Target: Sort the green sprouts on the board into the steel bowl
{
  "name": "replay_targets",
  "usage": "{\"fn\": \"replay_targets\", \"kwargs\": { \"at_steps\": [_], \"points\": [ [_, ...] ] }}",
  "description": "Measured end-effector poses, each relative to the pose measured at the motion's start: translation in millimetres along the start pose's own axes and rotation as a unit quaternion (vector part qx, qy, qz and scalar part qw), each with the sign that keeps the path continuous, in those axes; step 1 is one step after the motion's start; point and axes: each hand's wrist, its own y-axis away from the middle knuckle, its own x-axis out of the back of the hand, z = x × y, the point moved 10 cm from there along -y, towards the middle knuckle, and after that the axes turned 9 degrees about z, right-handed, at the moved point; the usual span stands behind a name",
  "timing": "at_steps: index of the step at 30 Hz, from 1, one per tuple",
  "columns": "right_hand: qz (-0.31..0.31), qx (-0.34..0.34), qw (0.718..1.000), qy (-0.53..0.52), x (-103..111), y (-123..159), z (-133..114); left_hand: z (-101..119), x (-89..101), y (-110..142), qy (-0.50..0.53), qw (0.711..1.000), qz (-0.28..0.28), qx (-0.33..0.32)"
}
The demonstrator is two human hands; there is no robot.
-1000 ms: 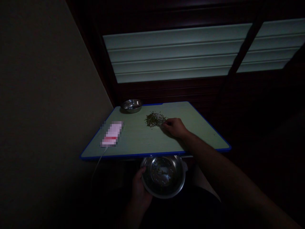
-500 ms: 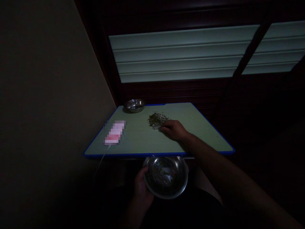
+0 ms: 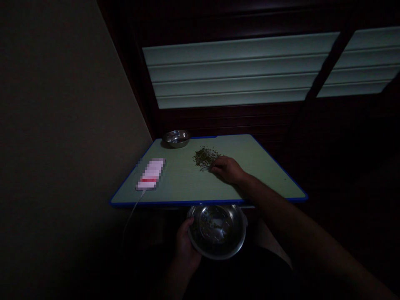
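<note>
Table (image 3: 175, 187): green, blue-edged.
Steel bowl (image 3: 233, 246): below near edge, our left hand (image 3: 187, 250) gripping it; tilting could spill bits (image 3: 215, 225).
Right hand (image 3: 229, 170): curled, near right of pile (image 3: 203, 156); hold unclear.
Pile: seed-like, mid-table; brushing could scatter it.

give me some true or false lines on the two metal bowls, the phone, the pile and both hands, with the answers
1. The left hand holds the large metal bowl. True.
2. The phone lies on the pile. False: it lies on the table, left of the pile.
3. A cable runs from the phone over the table's near edge. True.
4. The small metal bowl stands at the table's near right corner. False: it stands near the far left corner.
5. The right hand is at the near right side of the pile. True.
</note>
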Motion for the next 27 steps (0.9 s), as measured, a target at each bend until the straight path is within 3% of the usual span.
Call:
{"fn": "replay_targets", "kwargs": {
  "at_steps": [5, 10, 16, 27],
  "points": [
    [-0.005, -0.01, 0.999, -0.045, 2.9, 1.8, -1.2, 2.0, -1.8, 1.9, 0.009, 1.0, -0.012, -0.004],
    [-0.019, -0.087, 0.992, -0.092, 2.6, 6.3, 10.9, 1.6, 1.0, 1.1, 0.01, 1.0, -0.004, -0.002],
    [0.042, -0.17, 0.984, 0.011, 19.0, 8.3, 32.5, 2.1, 0.6, 0.2, 0.017, 1.0, -0.008, -0.007],
    [0.032, -0.157, 0.985, 0.06, 18.4, 5.7, 29.4, 1.5, 2.7, 0.6, 0.008, 1.0, 0.009, -0.009]
  ]
}}
